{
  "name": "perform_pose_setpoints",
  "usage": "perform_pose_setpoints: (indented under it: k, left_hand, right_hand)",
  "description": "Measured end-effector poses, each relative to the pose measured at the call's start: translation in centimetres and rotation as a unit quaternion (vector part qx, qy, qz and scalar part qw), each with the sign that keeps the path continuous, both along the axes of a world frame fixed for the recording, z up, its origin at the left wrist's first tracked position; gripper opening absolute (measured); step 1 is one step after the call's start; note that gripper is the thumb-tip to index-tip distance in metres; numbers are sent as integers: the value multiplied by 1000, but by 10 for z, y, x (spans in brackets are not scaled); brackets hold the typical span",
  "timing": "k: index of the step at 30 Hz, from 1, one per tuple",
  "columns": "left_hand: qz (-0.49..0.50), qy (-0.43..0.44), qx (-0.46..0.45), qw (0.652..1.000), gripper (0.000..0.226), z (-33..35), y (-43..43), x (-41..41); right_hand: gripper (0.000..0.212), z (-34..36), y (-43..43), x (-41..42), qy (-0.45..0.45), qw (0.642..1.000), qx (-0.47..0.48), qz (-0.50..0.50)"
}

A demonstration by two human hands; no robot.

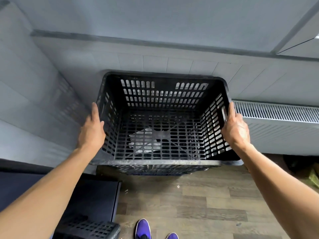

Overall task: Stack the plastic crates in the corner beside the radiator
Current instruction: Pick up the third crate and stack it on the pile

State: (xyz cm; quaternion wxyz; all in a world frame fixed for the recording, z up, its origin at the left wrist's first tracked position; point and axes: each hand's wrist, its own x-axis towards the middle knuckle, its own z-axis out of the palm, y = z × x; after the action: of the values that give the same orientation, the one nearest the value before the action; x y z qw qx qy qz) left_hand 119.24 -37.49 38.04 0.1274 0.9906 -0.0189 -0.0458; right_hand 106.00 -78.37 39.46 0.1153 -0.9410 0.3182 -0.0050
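Left hand [93, 130] lay flat on the left end wall of the black slotted plastic crate [160, 118]. Its fingers were straight and pointed away from us, with the thumb up near the rim, curled round nothing we could see. Right hand [235, 130] mirrored it on the right end wall, just beside the handle slot, palm pressing inward. We noted the crate as clamped between two open palms, not held by its handles.

The crate sat in the corner, upright and mouth up. Its far rim was close to the grey panelled wall [155, 62], and the white ribbed radiator [276, 116] was just beside it on the right. Under its near rim we saw the edge of a lower slotted crate [151, 169] on the wood-look plank floor [198, 204]. We could not tell whether the upper one was fully seated on it or hung just above. A pale patch [146, 140] showed through the perforated bottom, but we could not identify it.

Further out, at lower left, a third black slotted crate [89, 228] lay near a dark blue cabinet [96, 195]. Purple shoes [143, 228] stood at the bottom edge.

Our judgement was that the stack was begun. One crate was down and a second was at or near its place, not yet released. At least the third one remained to be fetched and set on top.
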Motion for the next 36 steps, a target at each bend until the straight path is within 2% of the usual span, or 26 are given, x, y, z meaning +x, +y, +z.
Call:
perform_pose_setpoints:
  k: [4,10,28,36]
  left_hand:
    - [21,17,-38,999,66,2,-2,19]
    - [38,37,-113,992,58,0,-2,21]
    - [47,49,-65,996,61,3,-5,23]
    - [51,43,-78,995,60,3,1,12]
  right_hand:
    - [104,-2,-6,-9,-6,1000,5,-4]
    - [96,-6,-15,-4,6,1000,-2,15]
    - [92,-1,-5,-10,-50,998,37,17]
    - [95,2,0,-8,-36,999,34,6]
